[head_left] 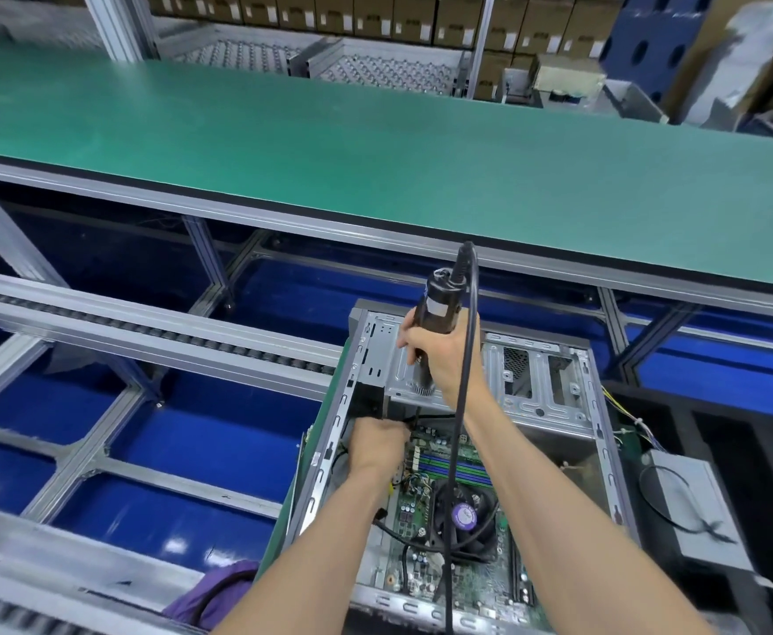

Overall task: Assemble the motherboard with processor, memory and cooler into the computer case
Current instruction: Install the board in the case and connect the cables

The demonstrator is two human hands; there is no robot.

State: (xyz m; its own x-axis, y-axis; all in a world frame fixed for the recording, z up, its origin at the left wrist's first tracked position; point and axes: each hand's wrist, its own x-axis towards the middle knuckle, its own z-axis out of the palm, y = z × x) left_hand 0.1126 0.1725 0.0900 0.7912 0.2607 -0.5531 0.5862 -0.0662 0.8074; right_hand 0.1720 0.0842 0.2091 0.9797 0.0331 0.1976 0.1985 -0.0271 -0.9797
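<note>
— Where's the board?

— Nearest me, the motherboard (426,511) lies flat in the open computer case (600,451), cooler (467,515) fan on top.

— Your hands?

— My left hand (378,444) is down at the board's far-left corner, fingers curled; what they pinch I cannot tell. Beyond it, my right hand (444,359) grips the electric screwdriver (435,313) upright. Farthest, the green belt (375,144).
</note>
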